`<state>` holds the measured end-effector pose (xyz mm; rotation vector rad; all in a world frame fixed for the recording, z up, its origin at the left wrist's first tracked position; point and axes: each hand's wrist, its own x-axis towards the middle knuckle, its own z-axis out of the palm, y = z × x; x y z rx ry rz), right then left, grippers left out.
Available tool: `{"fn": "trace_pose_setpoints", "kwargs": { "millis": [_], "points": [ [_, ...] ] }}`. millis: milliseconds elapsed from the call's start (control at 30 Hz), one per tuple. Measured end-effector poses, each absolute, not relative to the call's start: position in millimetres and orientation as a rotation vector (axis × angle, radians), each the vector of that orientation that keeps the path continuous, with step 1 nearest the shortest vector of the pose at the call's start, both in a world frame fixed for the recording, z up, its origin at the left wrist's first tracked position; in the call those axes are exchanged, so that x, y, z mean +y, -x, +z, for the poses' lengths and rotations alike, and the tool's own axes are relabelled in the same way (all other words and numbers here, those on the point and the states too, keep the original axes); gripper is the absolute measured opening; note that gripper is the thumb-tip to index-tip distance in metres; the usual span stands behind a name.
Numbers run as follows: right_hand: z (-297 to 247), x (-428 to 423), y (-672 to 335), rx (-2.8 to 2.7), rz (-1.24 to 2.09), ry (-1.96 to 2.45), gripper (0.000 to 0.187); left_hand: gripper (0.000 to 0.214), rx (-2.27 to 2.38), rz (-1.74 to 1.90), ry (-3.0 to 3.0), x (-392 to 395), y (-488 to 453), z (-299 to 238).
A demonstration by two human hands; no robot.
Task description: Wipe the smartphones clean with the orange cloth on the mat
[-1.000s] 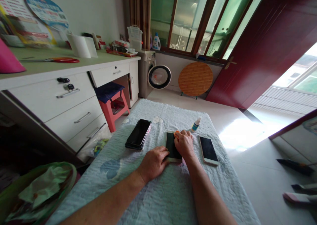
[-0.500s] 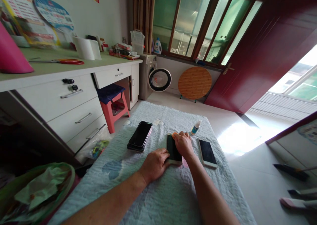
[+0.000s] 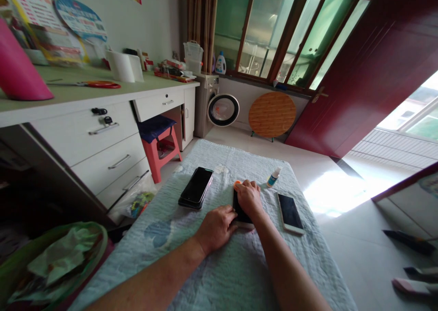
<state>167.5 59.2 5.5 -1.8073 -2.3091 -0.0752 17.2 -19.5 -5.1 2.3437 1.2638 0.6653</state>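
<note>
A smartphone (image 3: 243,218) with a dark screen and pale edge lies face up on the quilted cloth (image 3: 205,274). My left hand (image 3: 216,228) grips its left edge near the lower corner, fingers closed. Over the screen's upper part, my right hand (image 3: 249,198) is closed on a small orange pad (image 3: 237,184), pressed to the glass; most of the pad is hidden under the fingers. To the left sits a stack of black smartphones (image 3: 197,185). A white smartphone (image 3: 290,213) lies to the right, and a small spray bottle (image 3: 273,177) stands beyond my right hand.
A white desk (image 3: 112,101) with drawers runs along the left, a red stool (image 3: 160,151) beside it. At lower left is a waste basket (image 3: 102,238). A washing machine (image 3: 205,106) with its door open and a folded round table (image 3: 272,115) stand at the back.
My right hand and the orange pad have shifted slightly left across the phone's top. The left hand keeps its hold. The whole view has drifted a little.
</note>
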Motion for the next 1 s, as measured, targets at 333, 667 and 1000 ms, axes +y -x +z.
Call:
{"fn": "trace_pose_setpoints", "kwargs": {
  "millis": [333, 667, 1000],
  "points": [
    [7.6, 45.1, -207.9, -2.219, 0.000, 1.910, 0.026, 0.018, 1.265, 0.667, -2.364, -18.6, -16.1, -6.6],
    [13.2, 4.5, -195.7, -2.386, 0.302, 1.462, 0.027, 0.016, 1.223, 0.721, -2.345, -20.0, -16.1, -3.5],
    [3.3, 17.1, -202.3, -2.186, 0.051, 1.771, 0.022, 0.022, 1.241, 0.701, -2.388, -17.6, -15.4, -9.8]
  ]
}}
